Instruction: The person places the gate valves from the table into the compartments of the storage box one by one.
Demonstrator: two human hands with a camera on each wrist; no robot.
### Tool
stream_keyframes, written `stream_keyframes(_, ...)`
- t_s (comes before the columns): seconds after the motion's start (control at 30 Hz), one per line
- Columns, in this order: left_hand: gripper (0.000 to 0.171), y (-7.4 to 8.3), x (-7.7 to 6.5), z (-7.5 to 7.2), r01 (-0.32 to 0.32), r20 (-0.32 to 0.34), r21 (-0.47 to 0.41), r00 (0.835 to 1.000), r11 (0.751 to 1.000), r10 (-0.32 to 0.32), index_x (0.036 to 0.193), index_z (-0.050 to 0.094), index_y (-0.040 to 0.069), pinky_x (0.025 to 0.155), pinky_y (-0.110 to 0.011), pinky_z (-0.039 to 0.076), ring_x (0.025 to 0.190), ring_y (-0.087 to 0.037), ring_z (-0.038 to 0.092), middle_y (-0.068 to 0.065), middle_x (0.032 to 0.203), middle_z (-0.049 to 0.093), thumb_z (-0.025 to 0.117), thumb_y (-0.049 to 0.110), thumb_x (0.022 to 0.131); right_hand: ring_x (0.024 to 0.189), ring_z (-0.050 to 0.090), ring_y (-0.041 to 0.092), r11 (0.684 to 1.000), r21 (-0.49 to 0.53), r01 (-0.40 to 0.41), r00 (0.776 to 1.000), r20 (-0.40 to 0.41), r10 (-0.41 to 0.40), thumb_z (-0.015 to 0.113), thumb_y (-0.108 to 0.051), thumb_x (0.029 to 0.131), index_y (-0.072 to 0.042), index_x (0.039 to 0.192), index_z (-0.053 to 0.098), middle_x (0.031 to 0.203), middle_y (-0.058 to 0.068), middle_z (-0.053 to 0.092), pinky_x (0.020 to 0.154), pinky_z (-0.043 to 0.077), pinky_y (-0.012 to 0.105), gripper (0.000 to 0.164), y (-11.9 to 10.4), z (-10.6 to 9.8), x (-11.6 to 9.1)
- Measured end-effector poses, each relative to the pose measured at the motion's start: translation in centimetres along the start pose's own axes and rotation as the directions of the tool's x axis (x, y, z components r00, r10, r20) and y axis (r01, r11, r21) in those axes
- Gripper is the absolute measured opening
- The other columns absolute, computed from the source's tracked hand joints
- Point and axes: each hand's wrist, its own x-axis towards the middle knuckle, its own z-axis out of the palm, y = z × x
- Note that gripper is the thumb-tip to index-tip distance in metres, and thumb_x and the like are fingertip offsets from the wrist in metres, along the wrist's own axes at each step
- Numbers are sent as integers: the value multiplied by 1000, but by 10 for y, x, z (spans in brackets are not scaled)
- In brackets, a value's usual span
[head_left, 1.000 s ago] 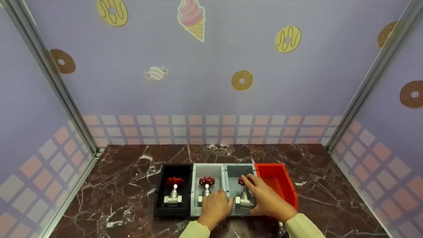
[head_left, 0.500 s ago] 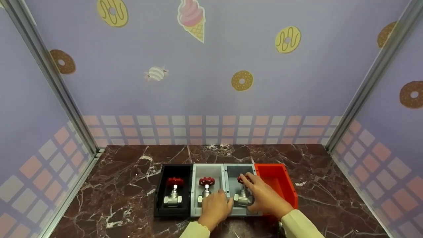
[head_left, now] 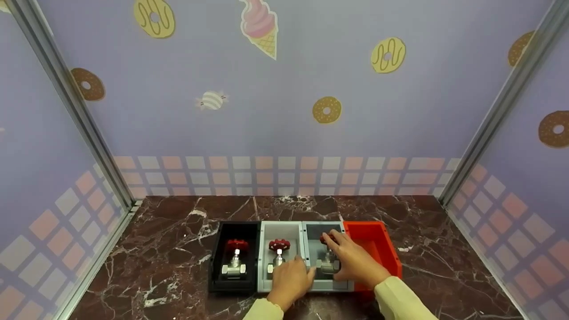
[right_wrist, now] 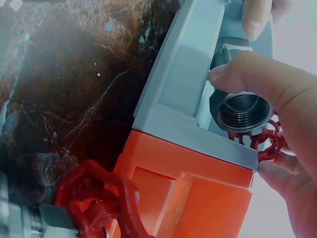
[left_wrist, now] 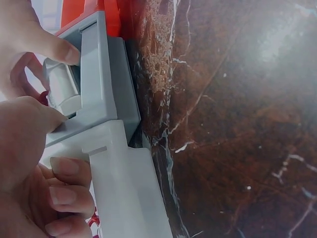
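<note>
My right hand (head_left: 355,264) holds a metal gate valve (head_left: 327,266) with a red handwheel, inside the grey bin (head_left: 323,230). In the right wrist view, its thumb (right_wrist: 237,74) lies along the valve body, above a threaded opening; fingers reach toward the handwheel. My left hand (head_left: 291,280) grips the adjoining walls of the white bin (head_left: 281,229) and the grey bin, fingers curled on the white side and thumb on the grey. A second valve (head_left: 279,255) stands in the white bin, partly behind the left hand. Another valve (head_left: 234,266) stands in the black bin (head_left: 226,286).
The red-orange bin (head_left: 371,235) adjoins the grey one on the right. In front of it lies another valve with a red handwheel (right_wrist: 94,198), seen in the right wrist view. The bins stand in a row on a dark marbled table (head_left: 169,249), with patterned walls around.
My right hand has shifted slightly left, and the valve it holds has moved a little and turned in the grey bin. The left hand has kept its place.
</note>
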Motion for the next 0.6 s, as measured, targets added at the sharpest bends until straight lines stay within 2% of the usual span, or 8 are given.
stream_keyframes(0.23, 43, 0, 0, -1, 10, 3, 5, 1000, 1000, -10, 79, 60, 10, 47, -38, 40, 53, -22, 56, -4, 63, 61, 57, 52, 81, 127, 39, 38, 999, -11, 43, 999, 12, -43, 83, -18, 54, -10, 142, 32, 142, 22, 35, 97, 39, 48, 102, 1, 2, 7)
stream_keyframes(0.43, 45, 0, 0, -1, 14, 40, 2, 999, 1000, -14, 85, 61, 8, 48, -39, 41, 54, -22, 57, -5, 63, 61, 56, 52, 82, 130, 36, 36, 999, 33, 11, 996, 92, -14, 84, -17, 56, -11, 143, 29, 145, 20, 31, 98, 38, 47, 103, -1, 6, 13)
stream_keyframes(0.6, 45, 0, 0, -1, 4, 33, 5, 999, 1000, -5, 84, 61, 7, 48, -40, 41, 54, -24, 57, -6, 64, 61, 56, 52, 83, 129, 38, 35, 999, 46, 10, 994, 109, -15, 83, -13, 55, -5, 142, 30, 145, 21, 31, 96, 41, 45, 102, -2, 9, 18)
